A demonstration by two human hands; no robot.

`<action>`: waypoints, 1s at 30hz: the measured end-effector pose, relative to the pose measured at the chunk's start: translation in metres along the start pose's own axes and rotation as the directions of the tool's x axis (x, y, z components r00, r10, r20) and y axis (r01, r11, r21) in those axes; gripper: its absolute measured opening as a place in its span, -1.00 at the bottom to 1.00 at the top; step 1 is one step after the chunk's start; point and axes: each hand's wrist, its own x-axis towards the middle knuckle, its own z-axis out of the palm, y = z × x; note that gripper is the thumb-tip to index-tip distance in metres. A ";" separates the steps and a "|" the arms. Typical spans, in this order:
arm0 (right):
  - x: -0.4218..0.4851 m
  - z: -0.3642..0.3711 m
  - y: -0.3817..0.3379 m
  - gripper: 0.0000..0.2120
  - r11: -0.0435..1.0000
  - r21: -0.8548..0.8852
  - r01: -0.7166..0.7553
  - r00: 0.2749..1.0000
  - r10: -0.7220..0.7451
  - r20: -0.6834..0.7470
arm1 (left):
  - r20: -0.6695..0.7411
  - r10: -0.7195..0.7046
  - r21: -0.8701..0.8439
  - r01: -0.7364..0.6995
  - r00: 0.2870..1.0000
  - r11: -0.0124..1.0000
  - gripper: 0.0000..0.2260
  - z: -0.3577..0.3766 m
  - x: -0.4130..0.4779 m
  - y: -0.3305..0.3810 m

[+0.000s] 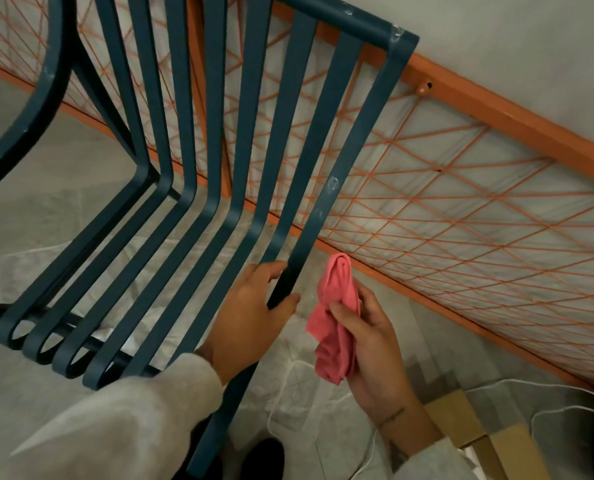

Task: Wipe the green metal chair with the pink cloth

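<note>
Chair [198, 140], green metal: left hand [250, 313] grips its right outer slat, likely steadying it; right hand [371, 344] clutches bunched pink cloth [337, 323] just beside, ready for wiping.

Left hand [250, 317] clasps outer chair slat [331, 188], thumb on one edge, fingers on other, cream sleeve [115, 420] down to wrist. Right hand [375, 348] just right of that slat, fingers curled, thumb pressing bunched pink cloth [337, 327]; forearm bare.
</note>
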 end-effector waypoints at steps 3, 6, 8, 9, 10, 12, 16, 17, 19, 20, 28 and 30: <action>-0.005 -0.004 -0.009 -0.65 0.992 0.119 -0.051 0.997 0.044 0.058 | 0.003 0.016 -0.170 -0.015 1.000 0.985 -0.68 -0.002 0.001 0.026; -0.010 -0.008 -0.012 -0.64 0.988 0.145 -0.058 0.992 0.041 0.118 | 0.061 -0.035 -0.312 0.052 0.998 0.949 -0.75 0.004 0.001 0.050; -0.012 -0.010 -0.013 -0.63 0.979 0.194 -0.056 0.989 0.028 0.147 | 0.089 -0.076 -0.346 0.102 0.993 0.933 -0.73 0.008 -0.001 0.058; -0.014 -0.011 -0.013 -0.64 0.976 0.210 -0.062 0.986 0.027 0.163 | 0.102 -0.085 -0.344 0.115 0.991 0.932 -0.71 0.010 -0.003 0.060; -0.016 -0.013 -0.014 -0.66 0.973 0.220 -0.069 0.984 0.030 0.174 | 0.112 -0.086 -0.334 0.119 0.990 0.935 -0.70 0.012 -0.005 0.060; -0.020 -0.015 -0.013 -0.67 0.976 0.202 -0.084 0.983 0.048 0.179 | 0.125 -0.085 -0.300 0.120 0.988 0.946 -0.68 0.015 -0.012 0.062; -0.026 -0.018 -0.004 -0.62 0.987 0.141 -0.078 0.986 0.055 0.155 | 0.132 -0.188 -0.382 0.225 0.973 0.896 -0.69 0.022 -0.019 0.069; -0.027 -0.018 -0.003 -0.62 0.991 0.119 -0.060 0.989 0.043 0.145 | 0.133 -0.204 -0.399 0.241 0.970 0.885 -0.73 0.023 -0.019 0.068; -0.029 -0.019 -0.002 -0.64 0.998 0.057 -0.007 0.994 0.001 0.112 | 0.130 -0.193 -0.393 0.229 0.973 0.891 -0.86 0.024 -0.019 0.067; -0.030 -0.019 -0.003 -0.65 1.000 0.025 0.020 0.996 -0.022 0.089 | 0.129 -0.182 -0.392 0.219 0.975 0.894 -0.91 0.024 -0.019 0.065; -0.029 -0.027 -0.008 -0.74 0.971 -0.224 0.077 0.996 -0.086 -0.030 | 0.108 -0.207 -0.466 0.234 0.972 0.853 -0.92 0.020 -0.012 0.055; -0.028 -0.032 -0.009 -0.75 0.959 -0.269 0.089 0.993 -0.106 -0.052 | 0.115 -0.214 -0.500 0.242 0.970 0.832 -0.90 0.019 -0.012 0.055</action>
